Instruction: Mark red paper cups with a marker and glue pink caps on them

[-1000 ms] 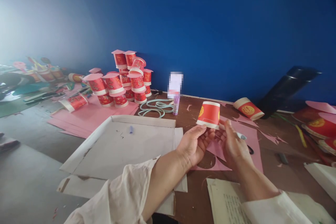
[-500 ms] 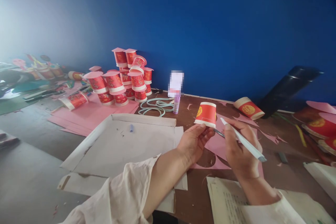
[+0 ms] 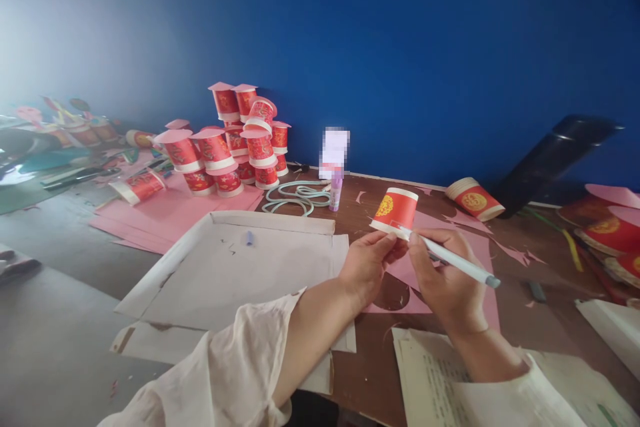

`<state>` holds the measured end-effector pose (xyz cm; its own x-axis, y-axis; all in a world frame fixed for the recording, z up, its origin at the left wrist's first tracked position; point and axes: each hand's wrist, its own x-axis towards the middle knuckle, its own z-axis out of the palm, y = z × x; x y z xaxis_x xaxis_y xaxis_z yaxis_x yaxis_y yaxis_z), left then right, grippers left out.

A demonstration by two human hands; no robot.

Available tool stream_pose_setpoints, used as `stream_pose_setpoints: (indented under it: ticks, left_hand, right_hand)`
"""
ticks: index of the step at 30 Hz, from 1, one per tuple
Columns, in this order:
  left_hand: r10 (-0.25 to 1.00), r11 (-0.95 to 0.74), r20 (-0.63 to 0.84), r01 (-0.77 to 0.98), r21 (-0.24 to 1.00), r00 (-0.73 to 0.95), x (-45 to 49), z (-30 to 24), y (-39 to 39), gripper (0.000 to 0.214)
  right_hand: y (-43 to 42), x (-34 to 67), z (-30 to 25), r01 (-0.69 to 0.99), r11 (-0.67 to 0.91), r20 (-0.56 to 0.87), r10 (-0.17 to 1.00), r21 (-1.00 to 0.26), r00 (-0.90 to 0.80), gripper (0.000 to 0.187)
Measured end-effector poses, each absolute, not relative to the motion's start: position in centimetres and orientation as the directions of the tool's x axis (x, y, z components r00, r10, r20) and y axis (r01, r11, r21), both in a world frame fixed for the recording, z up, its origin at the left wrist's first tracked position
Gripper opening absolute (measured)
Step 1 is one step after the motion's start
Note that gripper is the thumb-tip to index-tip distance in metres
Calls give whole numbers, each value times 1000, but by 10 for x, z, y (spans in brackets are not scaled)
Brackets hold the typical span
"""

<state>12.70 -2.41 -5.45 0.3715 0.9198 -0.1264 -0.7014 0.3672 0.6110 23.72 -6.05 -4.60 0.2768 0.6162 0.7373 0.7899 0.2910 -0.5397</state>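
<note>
My left hand [image 3: 371, 260] pinches a red paper cup [image 3: 397, 210] by its lower edge; the cup is upside down and tilted, a yellow round emblem on its side. In my right hand [image 3: 453, 273] is a white pen [image 3: 457, 259] with a grey end. Its tip meets the cup near the white band, by a small outlined rectangle. Under my hands lies pink paper [image 3: 480, 257] with round holes cut out. A dark slim object behind my right fingers is mostly hidden.
Stacked red cups with pink paper discs [image 3: 210, 147] stand at the back left, near a coiled cable [image 3: 295, 197] and a purple glue stick [image 3: 335, 192]. A shallow white box lid [image 3: 280, 267] lies left. Nested cups [image 3: 474, 199] and a black bottle [image 3: 555, 153] rest at right.
My right hand has moved left, bringing the pen from beside the cup to its lower side. The cup has turned and tilted, showing more of its yellow emblem.
</note>
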Motion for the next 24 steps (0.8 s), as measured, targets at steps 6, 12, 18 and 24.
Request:
stream_pose_setpoints:
  ticks: [6,12,18,24]
  left_hand:
    - [922,341,-93,-673,657,376,129,-58,-22,36]
    - [918,332,-82,-638,694,389,128,-60,-22,40]
    - [918,318,-65,-629,710,391,129,-62,-22,37]
    - [916,320,-73,-611,724,393,129,-63,-22,40]
  right_hand:
    - [-59,238,-46,811,311,765,600,-495,236,18]
    - [-59,240,-48,816,303,765,599,-492,238,17]
    - [-59,240,-50,816,294,759,603,-498,245,17]
    - [-58,239,-49,799,302,751,608,-520,258,19]
